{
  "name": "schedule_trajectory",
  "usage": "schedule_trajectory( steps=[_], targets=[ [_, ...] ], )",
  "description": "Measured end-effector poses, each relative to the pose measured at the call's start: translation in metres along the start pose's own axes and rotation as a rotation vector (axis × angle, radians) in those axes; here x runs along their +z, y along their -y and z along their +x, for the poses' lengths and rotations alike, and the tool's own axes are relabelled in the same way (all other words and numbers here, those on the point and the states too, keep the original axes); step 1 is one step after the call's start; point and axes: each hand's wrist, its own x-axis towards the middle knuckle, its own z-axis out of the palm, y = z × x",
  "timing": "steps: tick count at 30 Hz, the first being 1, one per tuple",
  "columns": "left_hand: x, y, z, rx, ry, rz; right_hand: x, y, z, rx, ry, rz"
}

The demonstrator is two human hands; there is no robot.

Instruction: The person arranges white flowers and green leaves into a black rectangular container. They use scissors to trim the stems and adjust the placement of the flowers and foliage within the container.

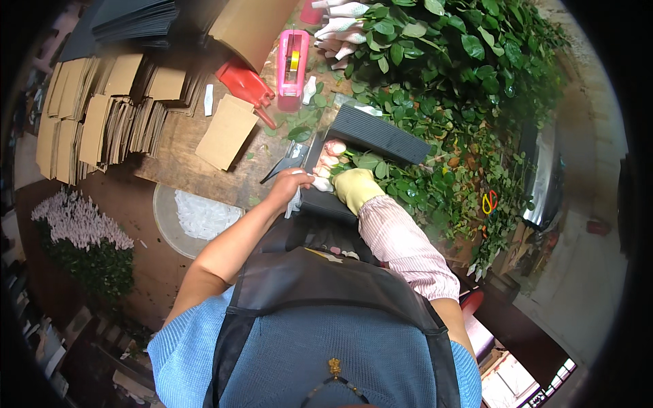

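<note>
My bare left hand (292,189) is closed at the near left of a black ridged trough, with a white mesh sleeve (294,204) hanging from its fingers. Between my hands shows a pale, white-covered rose head (322,183). My right hand (355,190), in a yellow glove, is curled just behind that head, around its stem side; the fingertips are hidden. Pink roses (330,154) lie beyond my hands, their heads to the left, against the trough's far ridged black wall (381,134). The near black wall (326,202) stands close to my apron.
Leafy cut stems (469,61) pile up on the right, with red-and-yellow scissors (489,202) among leaves. A pink tape dispenser (292,71), red tool (248,85) and cardboard pieces (226,132) lie beyond. Stacked cardboard (95,129) and a tub of white sleeves (163,221) are left.
</note>
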Motion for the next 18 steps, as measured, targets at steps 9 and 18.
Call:
schedule_trajectory(
  steps=[9, 18],
  targets=[
    [-0.117, -0.052, -0.092, 0.142, -0.064, 0.426, 0.040, -0.009, 0.054, 0.108, 0.090, 0.179],
    [-0.097, -0.049, -0.083, 0.225, -0.025, 1.163, 0.015, 0.005, 0.062, -0.211, 0.229, -0.373]
  ],
)
